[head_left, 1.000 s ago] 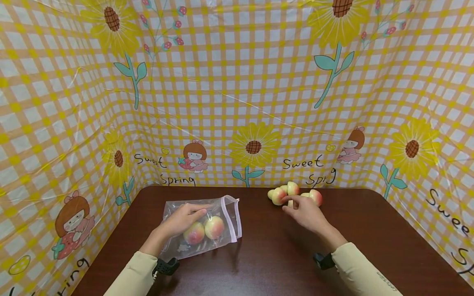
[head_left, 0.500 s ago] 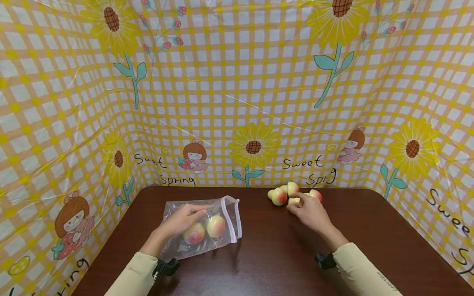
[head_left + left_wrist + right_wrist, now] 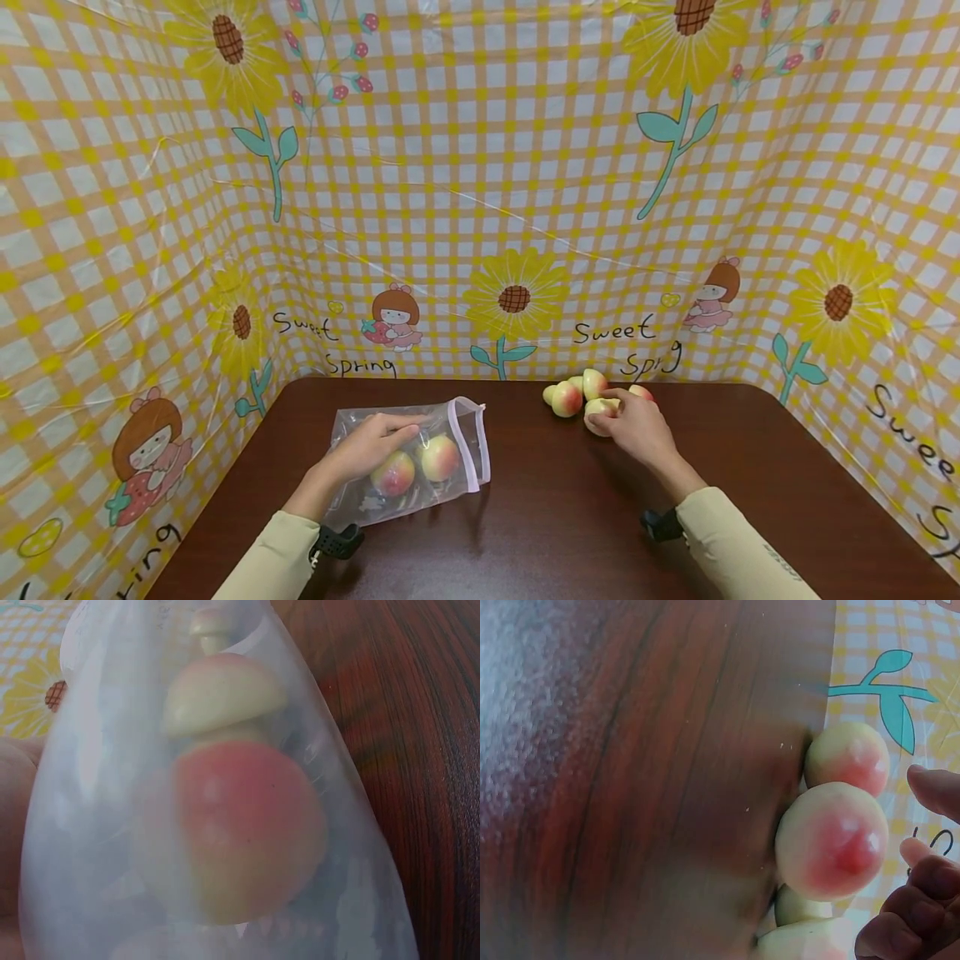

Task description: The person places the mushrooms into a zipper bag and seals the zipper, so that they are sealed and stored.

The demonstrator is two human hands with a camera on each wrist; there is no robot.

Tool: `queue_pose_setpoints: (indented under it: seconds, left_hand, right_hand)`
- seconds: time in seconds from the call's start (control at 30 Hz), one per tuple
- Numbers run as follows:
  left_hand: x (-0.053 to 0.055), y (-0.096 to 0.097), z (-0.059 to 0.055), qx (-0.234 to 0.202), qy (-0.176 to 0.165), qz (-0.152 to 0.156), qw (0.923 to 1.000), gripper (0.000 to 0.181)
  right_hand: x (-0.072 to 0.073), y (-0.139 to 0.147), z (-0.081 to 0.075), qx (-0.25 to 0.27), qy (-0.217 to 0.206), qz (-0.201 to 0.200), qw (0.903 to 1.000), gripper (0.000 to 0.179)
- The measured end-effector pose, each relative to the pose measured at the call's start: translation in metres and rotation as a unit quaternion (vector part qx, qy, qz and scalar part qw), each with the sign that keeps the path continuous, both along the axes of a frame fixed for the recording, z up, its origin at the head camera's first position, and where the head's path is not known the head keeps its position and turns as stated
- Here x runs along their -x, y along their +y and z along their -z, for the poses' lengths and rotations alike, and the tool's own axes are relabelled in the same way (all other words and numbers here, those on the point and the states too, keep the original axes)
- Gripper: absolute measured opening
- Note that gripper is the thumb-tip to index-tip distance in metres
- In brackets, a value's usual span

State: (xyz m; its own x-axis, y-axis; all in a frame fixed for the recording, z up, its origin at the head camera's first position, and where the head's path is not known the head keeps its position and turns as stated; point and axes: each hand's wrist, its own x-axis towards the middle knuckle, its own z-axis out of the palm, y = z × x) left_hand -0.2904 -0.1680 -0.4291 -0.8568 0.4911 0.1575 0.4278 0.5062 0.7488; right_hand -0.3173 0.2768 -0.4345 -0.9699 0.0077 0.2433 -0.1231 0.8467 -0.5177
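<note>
My left hand (image 3: 372, 442) rests on a clear zip bag (image 3: 345, 504) that lies on the table with its pale zip mouth towards the right. Two yellow-and-red toy mushrooms (image 3: 439, 458) lie inside it; their rounded caps (image 3: 251, 832) show through the plastic. At the back right my right hand (image 3: 639, 427) reaches over loose toy mushrooms, its thumb and index finger apart around a pale toy mushroom (image 3: 597, 417). In the right wrist view, thumb and fingers stand beside the nearest cap (image 3: 832, 840), with a small gap between. The hand partly hides another toy mushroom (image 3: 642, 394).
Left of my right hand, more toy mushrooms (image 3: 567, 399) lie close together near the back edge of the dark wooden table (image 3: 517, 533). A checked cloth (image 3: 480, 200) with sunflowers surrounds the back and sides.
My right hand has moved rightward, uncovering more of the toy mushrooms. The right toy mushroom in the bag has shifted slightly right. My left hand has stayed in place.
</note>
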Motion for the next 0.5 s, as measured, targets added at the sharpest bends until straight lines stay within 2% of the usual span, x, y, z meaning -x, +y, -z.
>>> queue_pose_setpoints:
  seconds: [0.3, 0.5]
  left_hand:
    - [-0.0019, 0.0006, -0.0026, -0.002, 0.002, 0.003, 1.0000, 0.036]
    - [-0.0013, 0.0002, 0.0000, 0.001, 0.007, 0.002, 1.0000, 0.036]
  right_hand:
    - [0.0030, 0.0073, 0.0025, 0.010, -0.022, 0.014, 0.9996, 0.062]
    - [0.0046, 0.0108, 0.0054, 0.005, -0.027, 0.017, 0.9995, 0.064]
